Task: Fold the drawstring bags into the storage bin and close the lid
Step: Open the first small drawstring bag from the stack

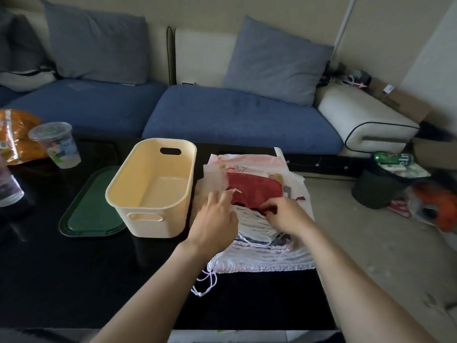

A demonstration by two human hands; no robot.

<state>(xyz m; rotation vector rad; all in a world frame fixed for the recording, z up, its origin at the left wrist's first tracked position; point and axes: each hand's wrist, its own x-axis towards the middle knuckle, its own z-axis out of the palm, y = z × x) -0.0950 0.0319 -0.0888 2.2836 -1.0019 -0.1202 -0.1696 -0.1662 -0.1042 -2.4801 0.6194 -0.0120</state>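
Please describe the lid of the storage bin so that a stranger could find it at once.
On the black table, look left of the cream storage bin. The lid lies flat there, partly under the bin. It is the only dark green thing on the table.

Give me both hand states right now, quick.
Left hand: open, fingers spread flat on the pile of drawstring bags.
Right hand: closed, pinching the near edge of the red bag.
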